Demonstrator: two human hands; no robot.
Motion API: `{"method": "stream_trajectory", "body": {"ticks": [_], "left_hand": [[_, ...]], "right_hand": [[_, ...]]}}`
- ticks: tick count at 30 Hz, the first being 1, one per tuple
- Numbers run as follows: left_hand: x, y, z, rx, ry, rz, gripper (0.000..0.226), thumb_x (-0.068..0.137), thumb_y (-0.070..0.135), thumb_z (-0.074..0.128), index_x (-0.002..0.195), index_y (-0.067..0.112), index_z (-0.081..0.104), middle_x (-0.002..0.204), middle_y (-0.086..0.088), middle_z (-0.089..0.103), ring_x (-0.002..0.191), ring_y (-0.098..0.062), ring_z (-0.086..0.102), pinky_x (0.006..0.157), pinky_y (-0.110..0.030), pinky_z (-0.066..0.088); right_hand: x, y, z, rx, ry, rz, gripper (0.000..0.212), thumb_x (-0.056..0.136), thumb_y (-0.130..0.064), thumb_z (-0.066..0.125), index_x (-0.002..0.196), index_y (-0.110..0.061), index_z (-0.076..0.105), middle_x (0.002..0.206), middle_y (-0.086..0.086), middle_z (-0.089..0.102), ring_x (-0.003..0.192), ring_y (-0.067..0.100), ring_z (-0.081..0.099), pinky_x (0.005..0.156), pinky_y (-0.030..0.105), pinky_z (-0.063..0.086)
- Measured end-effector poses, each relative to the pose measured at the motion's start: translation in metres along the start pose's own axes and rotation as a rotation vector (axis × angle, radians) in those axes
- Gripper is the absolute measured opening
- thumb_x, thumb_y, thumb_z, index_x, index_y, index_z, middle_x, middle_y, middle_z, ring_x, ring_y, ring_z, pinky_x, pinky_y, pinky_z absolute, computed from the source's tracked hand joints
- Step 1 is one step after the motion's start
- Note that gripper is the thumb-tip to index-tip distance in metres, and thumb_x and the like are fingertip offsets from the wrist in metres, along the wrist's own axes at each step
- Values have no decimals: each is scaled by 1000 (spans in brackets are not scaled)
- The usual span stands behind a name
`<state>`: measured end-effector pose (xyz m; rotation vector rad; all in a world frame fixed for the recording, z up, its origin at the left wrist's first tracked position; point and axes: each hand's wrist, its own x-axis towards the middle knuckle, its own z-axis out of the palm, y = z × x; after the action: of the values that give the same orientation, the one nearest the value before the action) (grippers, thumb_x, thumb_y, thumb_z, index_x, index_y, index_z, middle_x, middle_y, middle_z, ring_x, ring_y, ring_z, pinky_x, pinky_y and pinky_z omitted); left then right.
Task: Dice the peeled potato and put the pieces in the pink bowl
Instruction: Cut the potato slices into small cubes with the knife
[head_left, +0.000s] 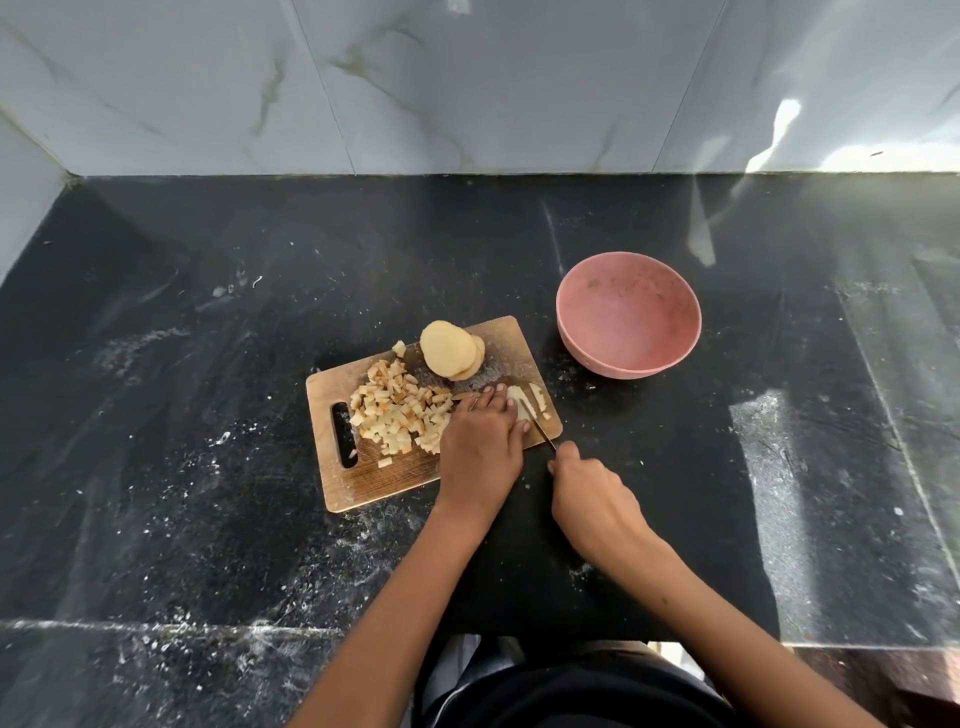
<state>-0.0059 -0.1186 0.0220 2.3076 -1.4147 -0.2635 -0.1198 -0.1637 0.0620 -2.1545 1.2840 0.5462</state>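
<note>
Pink bowl (628, 314) sits right and far of the cutting board (431, 410), holding no pieces, only faint specks inside. On the board: diced potato (397, 408) heaped left, stacked potato slices (451, 349) at the far edge. Left hand (480, 447) lies flat, fingers straight, pressing cut strips (524, 402) (mostly hidden beneath it). Right hand (592, 499) grips the knife (537, 427); handle concealed, thin blade hard to make out.
</note>
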Motion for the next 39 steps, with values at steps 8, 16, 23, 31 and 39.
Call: {"method": "stream_trajectory", "body": {"ticks": [8, 16, 23, 31, 39], "left_hand": [[0, -2, 1, -5, -13, -2, 35, 96, 23, 56, 126, 5, 60, 138, -9, 53, 131, -19, 48, 113, -25, 20], [-2, -2, 1, -10, -7, 2, 33, 96, 21, 57, 124, 4, 61, 136, -11, 54, 130, -20, 49, 113, -28, 23], [-2, -1, 2, -9, 14, -4, 33, 97, 22, 56, 124, 4, 61, 138, -10, 53, 131, -19, 48, 115, -30, 21], [-3, -8, -5, 2, -1, 58, 38, 96, 26, 57, 128, 8, 59, 145, -11, 46, 139, -20, 37, 116, -25, 5], [-10, -10, -8, 35, 21, 18, 38, 95, 30, 57, 128, 12, 60, 144, -9, 47, 140, -18, 35, 113, -22, -6]], "right_hand": [[-17, 15, 5, 39, -1, -18, 17, 105, -27, 26, 98, -13, 32, 96, 12, 59, 93, 31, 61, 67, 37, 40], [3, 3, -2, 128, 40, -40, 28, 104, -28, 28, 119, -7, 41, 109, 19, 60, 100, 36, 59, 70, 38, 41], [-13, 17, 10, 67, 33, -22, 19, 105, -27, 27, 104, -12, 38, 94, 12, 58, 92, 31, 59, 67, 37, 40], [-19, 20, 8, 138, 96, -81, 23, 104, -32, 27, 95, -13, 36, 88, 12, 59, 83, 31, 58, 65, 37, 41], [3, -3, -8, 116, 129, -86, 26, 103, -24, 32, 119, -7, 43, 105, 19, 62, 96, 38, 60, 69, 37, 43]]}}
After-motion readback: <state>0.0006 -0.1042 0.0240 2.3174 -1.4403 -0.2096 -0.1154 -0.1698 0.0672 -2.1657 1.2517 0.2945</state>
